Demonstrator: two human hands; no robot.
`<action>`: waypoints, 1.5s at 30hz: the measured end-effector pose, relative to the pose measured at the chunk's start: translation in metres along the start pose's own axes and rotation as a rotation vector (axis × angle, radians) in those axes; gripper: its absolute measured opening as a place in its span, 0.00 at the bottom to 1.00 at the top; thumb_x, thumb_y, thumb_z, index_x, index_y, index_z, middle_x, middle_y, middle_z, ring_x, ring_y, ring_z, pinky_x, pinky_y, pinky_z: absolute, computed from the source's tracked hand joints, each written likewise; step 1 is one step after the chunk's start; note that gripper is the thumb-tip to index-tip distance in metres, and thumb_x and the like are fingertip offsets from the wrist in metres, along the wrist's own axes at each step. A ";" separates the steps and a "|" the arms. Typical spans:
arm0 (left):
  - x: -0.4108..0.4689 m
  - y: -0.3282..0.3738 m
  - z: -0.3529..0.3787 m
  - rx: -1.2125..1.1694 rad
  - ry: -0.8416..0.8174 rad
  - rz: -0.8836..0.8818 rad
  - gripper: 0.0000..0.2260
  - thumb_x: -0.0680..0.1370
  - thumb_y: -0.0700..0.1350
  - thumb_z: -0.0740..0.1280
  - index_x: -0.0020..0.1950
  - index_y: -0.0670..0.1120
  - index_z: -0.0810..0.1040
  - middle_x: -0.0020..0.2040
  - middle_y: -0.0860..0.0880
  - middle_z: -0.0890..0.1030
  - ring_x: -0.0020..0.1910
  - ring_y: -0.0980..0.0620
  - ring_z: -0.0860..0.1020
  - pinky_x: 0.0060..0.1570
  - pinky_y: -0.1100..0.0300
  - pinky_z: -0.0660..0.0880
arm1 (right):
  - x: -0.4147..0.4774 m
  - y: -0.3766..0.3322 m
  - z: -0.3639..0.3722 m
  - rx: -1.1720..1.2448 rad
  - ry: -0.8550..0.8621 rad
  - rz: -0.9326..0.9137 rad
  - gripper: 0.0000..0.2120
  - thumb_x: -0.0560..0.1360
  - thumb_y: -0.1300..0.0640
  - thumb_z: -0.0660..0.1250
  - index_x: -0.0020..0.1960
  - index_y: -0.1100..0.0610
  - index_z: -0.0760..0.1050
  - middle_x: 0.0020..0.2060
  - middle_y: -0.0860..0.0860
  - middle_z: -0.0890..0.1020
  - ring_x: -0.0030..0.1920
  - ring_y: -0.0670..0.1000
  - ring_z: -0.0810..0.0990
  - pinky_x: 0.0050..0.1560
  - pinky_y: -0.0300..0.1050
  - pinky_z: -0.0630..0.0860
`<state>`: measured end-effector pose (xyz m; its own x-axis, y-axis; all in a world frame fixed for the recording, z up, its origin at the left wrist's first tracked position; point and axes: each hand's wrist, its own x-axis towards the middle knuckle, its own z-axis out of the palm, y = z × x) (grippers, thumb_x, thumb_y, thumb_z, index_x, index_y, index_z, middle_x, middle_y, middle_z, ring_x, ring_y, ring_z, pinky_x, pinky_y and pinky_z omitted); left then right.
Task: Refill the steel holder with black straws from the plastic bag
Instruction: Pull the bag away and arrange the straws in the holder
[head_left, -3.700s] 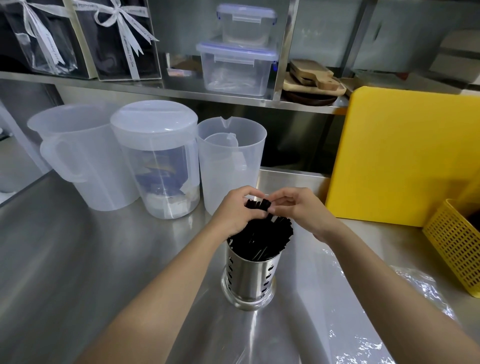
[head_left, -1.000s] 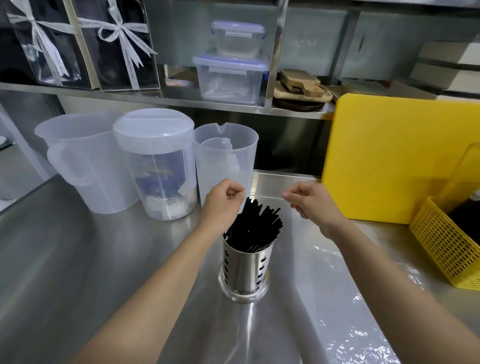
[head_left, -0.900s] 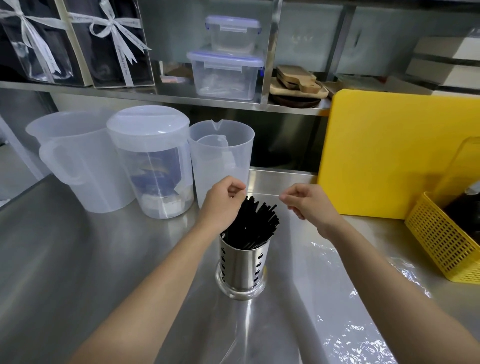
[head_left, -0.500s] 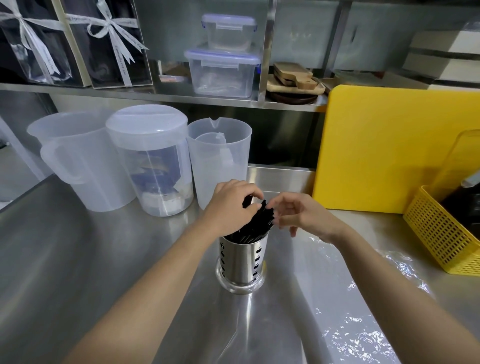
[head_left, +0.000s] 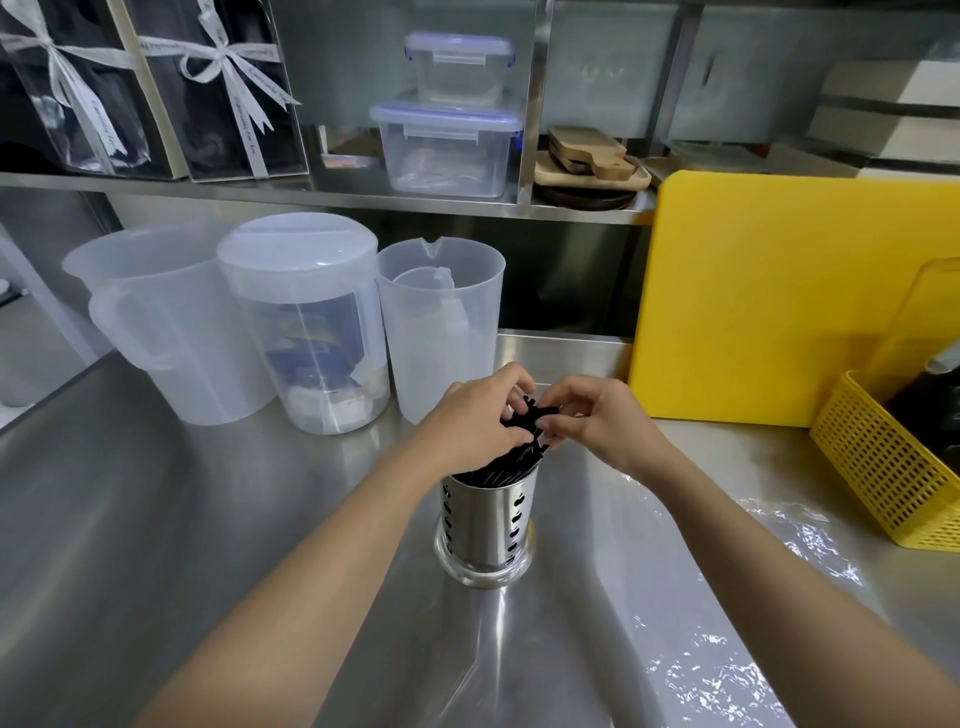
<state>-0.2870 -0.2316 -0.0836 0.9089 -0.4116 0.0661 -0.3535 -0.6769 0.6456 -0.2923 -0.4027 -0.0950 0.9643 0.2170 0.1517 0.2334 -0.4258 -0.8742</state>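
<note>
A perforated steel holder (head_left: 485, 525) stands on the steel counter, packed with black straws (head_left: 511, 457) that lean to the right. My left hand (head_left: 475, 418) wraps the straw tops from the left. My right hand (head_left: 597, 418) pinches the same tops from the right. Both hands meet over the holder and hide most of the straw ends. The clear plastic bag (head_left: 717, 649) lies flat and crinkled on the counter to the right, under my right forearm.
Three translucent plastic jugs (head_left: 306, 322) stand behind and left of the holder. A yellow cutting board (head_left: 779, 301) leans at the back right, with a yellow mesh basket (head_left: 893, 467) at the right edge. A shelf above carries clear lidded boxes (head_left: 447, 150) and wooden boards.
A second ago my hands were apart on either side of the straws. They have closed in together and now grip the straw tops, bunching the fanned straws.
</note>
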 end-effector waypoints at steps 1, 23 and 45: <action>0.001 0.000 0.000 -0.006 -0.002 -0.011 0.16 0.72 0.46 0.70 0.57 0.52 0.70 0.49 0.55 0.76 0.53 0.51 0.74 0.59 0.52 0.71 | 0.000 -0.002 -0.002 0.007 0.007 -0.009 0.08 0.70 0.68 0.70 0.41 0.56 0.77 0.33 0.52 0.82 0.32 0.48 0.83 0.38 0.39 0.80; 0.012 -0.006 -0.001 -0.423 0.108 -0.090 0.06 0.70 0.42 0.73 0.39 0.51 0.77 0.34 0.52 0.81 0.35 0.56 0.79 0.47 0.59 0.74 | 0.014 -0.013 0.002 0.223 0.047 -0.058 0.08 0.68 0.70 0.70 0.43 0.59 0.78 0.35 0.57 0.81 0.33 0.46 0.80 0.34 0.37 0.78; 0.011 0.020 -0.018 -0.439 0.208 0.077 0.05 0.73 0.40 0.70 0.42 0.51 0.78 0.41 0.49 0.83 0.46 0.48 0.82 0.55 0.53 0.77 | 0.023 -0.072 -0.022 0.232 0.266 -0.321 0.06 0.70 0.64 0.71 0.39 0.54 0.77 0.26 0.43 0.79 0.27 0.43 0.75 0.27 0.39 0.73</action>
<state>-0.2802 -0.2386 -0.0567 0.9245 -0.2894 0.2480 -0.3356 -0.3098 0.8896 -0.2839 -0.3861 -0.0185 0.8536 0.0606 0.5174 0.5200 -0.1598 -0.8391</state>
